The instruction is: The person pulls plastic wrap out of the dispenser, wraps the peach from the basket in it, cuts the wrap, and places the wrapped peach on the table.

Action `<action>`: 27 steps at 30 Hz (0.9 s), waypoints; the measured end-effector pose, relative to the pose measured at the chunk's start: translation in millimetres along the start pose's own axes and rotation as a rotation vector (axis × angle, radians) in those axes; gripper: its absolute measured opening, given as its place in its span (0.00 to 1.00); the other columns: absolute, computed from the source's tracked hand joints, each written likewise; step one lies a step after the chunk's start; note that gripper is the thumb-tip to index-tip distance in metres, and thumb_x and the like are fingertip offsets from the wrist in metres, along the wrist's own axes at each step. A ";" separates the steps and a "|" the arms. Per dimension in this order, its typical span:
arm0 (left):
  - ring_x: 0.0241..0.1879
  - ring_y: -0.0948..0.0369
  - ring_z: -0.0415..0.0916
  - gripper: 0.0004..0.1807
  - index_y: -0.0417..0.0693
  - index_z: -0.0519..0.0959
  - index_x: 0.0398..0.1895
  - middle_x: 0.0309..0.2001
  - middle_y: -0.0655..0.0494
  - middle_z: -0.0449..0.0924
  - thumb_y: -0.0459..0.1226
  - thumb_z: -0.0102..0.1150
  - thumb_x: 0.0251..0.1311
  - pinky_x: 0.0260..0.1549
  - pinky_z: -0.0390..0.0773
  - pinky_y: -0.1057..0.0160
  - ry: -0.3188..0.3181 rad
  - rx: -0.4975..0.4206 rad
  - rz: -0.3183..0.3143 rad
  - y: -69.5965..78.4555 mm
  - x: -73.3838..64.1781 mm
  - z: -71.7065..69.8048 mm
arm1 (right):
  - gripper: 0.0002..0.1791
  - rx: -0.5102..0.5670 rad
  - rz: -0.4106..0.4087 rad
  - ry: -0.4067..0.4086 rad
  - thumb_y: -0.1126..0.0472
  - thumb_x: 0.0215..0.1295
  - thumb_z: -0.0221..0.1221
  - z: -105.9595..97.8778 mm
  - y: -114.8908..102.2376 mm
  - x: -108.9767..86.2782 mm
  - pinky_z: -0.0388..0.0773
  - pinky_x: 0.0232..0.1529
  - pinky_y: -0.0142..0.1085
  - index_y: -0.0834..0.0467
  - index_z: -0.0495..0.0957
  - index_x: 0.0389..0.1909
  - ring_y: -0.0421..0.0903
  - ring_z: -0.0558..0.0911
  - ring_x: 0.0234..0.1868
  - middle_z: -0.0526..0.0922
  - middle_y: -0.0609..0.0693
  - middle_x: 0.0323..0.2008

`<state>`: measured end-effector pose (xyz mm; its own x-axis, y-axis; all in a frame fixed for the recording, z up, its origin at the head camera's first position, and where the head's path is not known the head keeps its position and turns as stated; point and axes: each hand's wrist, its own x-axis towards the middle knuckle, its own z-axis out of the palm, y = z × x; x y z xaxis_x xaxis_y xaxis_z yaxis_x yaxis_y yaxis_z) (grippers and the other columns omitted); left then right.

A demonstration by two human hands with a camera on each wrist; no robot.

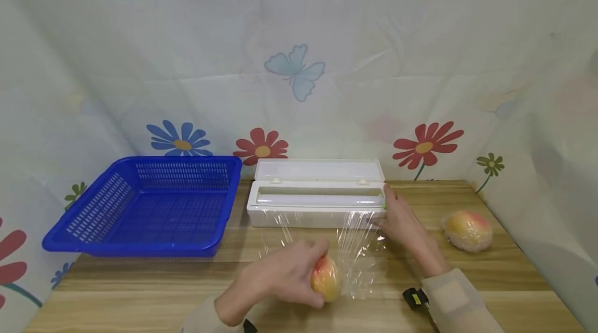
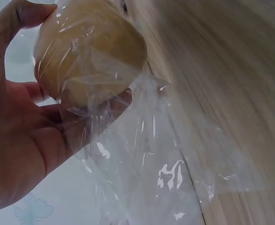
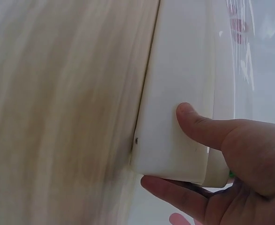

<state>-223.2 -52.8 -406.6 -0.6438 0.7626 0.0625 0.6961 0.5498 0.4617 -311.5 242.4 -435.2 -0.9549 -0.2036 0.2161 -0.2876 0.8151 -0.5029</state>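
Observation:
My left hand (image 1: 291, 273) grips a yellow-red peach (image 1: 325, 278) low over the table, thumb and fingers curled round it. Clear cling film (image 2: 123, 154) covers the peach in the left wrist view and trails off it in creases. In the head view the film stretches back to a white cling film dispenser (image 1: 317, 217), whose lid stands open with a roll (image 1: 320, 200) inside. At the dispenser's right end is my right hand (image 1: 404, 221); its thumb lies on the front face and its fingers hold the end wall (image 3: 170, 178).
A blue plastic basket (image 1: 131, 248) sits at the table's left. On the right lies another peach wrapped in film (image 1: 469, 231). Behind the wooden table (image 1: 514, 291) hangs a flower-printed cloth (image 1: 327, 120).

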 end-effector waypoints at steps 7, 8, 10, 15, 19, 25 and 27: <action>0.24 0.72 0.68 0.27 0.56 0.67 0.37 0.28 0.68 0.70 0.45 0.76 0.39 0.19 0.71 0.74 -0.066 0.035 -0.012 6.5 -2.1 -2.4 | 0.45 0.003 -0.009 0.000 0.62 0.65 0.70 -0.3 0.9 0.4 0.74 0.54 0.67 0.74 0.53 0.72 0.74 0.75 0.56 0.73 0.79 0.54; 0.24 0.72 0.68 0.27 0.56 0.67 0.37 0.28 0.68 0.70 0.45 0.76 0.39 0.20 0.71 0.74 -0.080 0.031 -0.018 7.1 -2.5 -2.5 | 0.45 0.004 -0.011 0.001 0.62 0.65 0.70 -0.3 0.9 0.3 0.74 0.53 0.66 0.74 0.54 0.72 0.74 0.76 0.56 0.73 0.79 0.54; 0.24 0.72 0.69 0.27 0.56 0.68 0.38 0.28 0.68 0.71 0.45 0.77 0.40 0.20 0.72 0.73 -0.104 0.018 -0.031 8.3 -3.1 -2.5 | 0.44 0.005 -0.012 0.006 0.64 0.64 0.70 -0.1 1.5 0.3 0.75 0.53 0.66 0.74 0.55 0.72 0.73 0.76 0.55 0.74 0.78 0.53; 0.25 0.72 0.69 0.26 0.56 0.68 0.38 0.29 0.68 0.70 0.45 0.77 0.40 0.21 0.72 0.73 -0.144 0.005 -0.041 9.9 -4.8 0.2 | 0.42 0.002 -0.014 0.022 0.70 0.61 0.67 -0.2 0.7 0.3 0.75 0.51 0.66 0.74 0.56 0.71 0.73 0.76 0.53 0.75 0.78 0.50; 0.25 0.72 0.68 0.26 0.56 0.68 0.36 0.28 0.69 0.70 0.43 0.77 0.39 0.22 0.72 0.75 -0.156 0.012 -0.010 10.6 -5.9 2.0 | 0.44 -0.005 -0.004 0.010 0.71 0.61 0.68 -0.3 -0.3 -0.4 0.75 0.53 0.66 0.75 0.53 0.73 0.72 0.76 0.54 0.73 0.79 0.52; 0.26 0.72 0.67 0.27 0.58 0.67 0.37 0.28 0.71 0.68 0.49 0.77 0.42 0.23 0.68 0.76 -0.181 0.102 0.025 15.3 -8.1 4.4 | 0.45 -0.016 0.002 0.002 0.75 0.60 0.64 -0.3 0.6 -1.4 0.75 0.52 0.65 0.75 0.51 0.74 0.73 0.76 0.54 0.72 0.81 0.52; 0.26 0.73 0.67 0.27 0.58 0.68 0.37 0.28 0.72 0.68 0.52 0.76 0.44 0.22 0.67 0.76 -0.188 0.129 0.033 18.0 -8.7 5.2 | 0.46 -0.012 0.011 -0.007 0.74 0.60 0.65 -0.4 0.9 -1.7 0.74 0.54 0.66 0.75 0.50 0.75 0.75 0.74 0.56 0.71 0.82 0.54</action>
<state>-203.3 -47.8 -403.4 -0.5575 0.8246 -0.0961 0.7586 0.5530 0.3446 -310.1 243.7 -435.7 -0.9585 -0.1981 0.2049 -0.2761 0.8239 -0.4950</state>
